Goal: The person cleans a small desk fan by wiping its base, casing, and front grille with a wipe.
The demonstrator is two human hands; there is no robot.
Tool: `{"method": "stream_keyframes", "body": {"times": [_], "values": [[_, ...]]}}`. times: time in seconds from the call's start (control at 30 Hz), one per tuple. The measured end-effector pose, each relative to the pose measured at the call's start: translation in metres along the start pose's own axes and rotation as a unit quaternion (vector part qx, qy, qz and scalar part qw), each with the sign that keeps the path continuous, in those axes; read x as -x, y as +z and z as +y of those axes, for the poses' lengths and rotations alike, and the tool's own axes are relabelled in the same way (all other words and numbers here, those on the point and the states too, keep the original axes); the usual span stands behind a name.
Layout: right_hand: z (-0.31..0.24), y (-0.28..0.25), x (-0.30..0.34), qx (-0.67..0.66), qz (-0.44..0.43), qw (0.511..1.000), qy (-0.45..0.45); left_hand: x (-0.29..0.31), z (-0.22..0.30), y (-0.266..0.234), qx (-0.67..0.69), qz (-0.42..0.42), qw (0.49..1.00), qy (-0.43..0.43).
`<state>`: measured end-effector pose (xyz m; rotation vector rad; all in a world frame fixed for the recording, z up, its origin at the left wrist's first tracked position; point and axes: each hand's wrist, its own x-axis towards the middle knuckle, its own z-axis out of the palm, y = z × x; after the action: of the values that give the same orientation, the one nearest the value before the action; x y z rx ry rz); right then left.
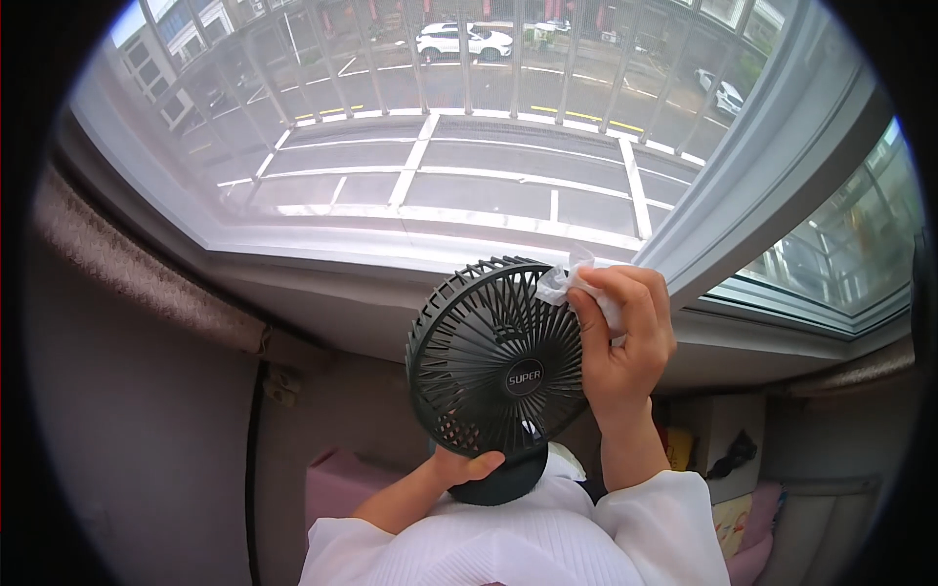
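Note:
A small dark green fan (489, 356) with a round slatted grille is held upright in front of my chest. My left hand (467, 467) grips it low down, where the grille meets the base; most of those fingers are hidden behind the fan. Pinched in my right hand (630, 327) is a crumpled white tissue (557, 284). The tissue touches the upper right rim of the grille.
Beyond the fan is a large window (322, 220) with a white frame and outer bars, above a sill (322, 293). Gathered curtains (147, 259) hang at the left. Pink fabric (342, 483) and a dark object (733, 454) lie lower down.

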<state>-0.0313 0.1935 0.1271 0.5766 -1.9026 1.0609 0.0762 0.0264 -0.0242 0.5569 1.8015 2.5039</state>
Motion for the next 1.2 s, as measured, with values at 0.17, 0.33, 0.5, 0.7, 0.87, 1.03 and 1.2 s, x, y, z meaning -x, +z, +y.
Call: {"method": "stream_keyframes", "body": {"times": [0.17,0.33,0.5,0.7,0.87,1.03,1.2], "values": [[-0.015,-0.007,0.022,0.021,-0.062,0.997,-0.039,0.000,-0.010,-0.002,-0.032,0.027,0.999,0.024],[-0.010,-0.007,0.011,-0.012,-0.080,0.997,0.000,0.001,0.004,-0.004,-0.026,0.024,0.999,-0.013],[-0.002,-0.007,0.004,-0.002,-0.031,0.998,0.048,0.002,0.000,0.002,0.020,0.027,0.999,0.001],[-0.014,-0.010,0.029,0.007,-0.085,0.996,-0.024,0.002,-0.003,-0.002,0.002,0.036,0.999,-0.018],[0.002,-0.007,0.011,0.000,-0.025,1.000,0.018,-0.001,-0.004,0.005,0.013,0.024,1.000,0.005],[-0.014,-0.009,0.032,0.009,-0.070,0.997,0.004,-0.007,0.000,0.003,0.020,0.045,0.999,0.007],[-0.003,-0.010,0.019,0.014,-0.070,0.997,0.006,-0.001,-0.007,-0.004,-0.034,0.040,0.999,-0.009]]}}
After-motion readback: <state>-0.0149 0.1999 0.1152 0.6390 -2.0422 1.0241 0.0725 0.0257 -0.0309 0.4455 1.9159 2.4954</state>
